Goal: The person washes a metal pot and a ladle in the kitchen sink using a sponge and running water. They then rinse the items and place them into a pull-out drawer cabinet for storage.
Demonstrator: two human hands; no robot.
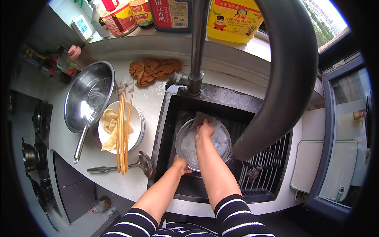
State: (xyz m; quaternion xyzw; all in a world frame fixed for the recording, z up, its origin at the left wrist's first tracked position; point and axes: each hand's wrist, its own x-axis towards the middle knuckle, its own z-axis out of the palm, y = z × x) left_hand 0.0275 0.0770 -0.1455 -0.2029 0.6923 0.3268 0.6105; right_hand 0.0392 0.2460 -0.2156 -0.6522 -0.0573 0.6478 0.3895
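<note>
In the black rectangular sink (167,122) below, the left hand (181,165) grips a round silver metal pan (187,148), likely slippery, best held by its rim; the right hand (205,129) clutches greyish cloth (204,117).

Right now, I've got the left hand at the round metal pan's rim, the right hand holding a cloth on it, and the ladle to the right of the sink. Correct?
Not quite: the head view shows the ladle to the left of the sink. The left hand, right hand, cloth and round metal pan are as you said.
</note>
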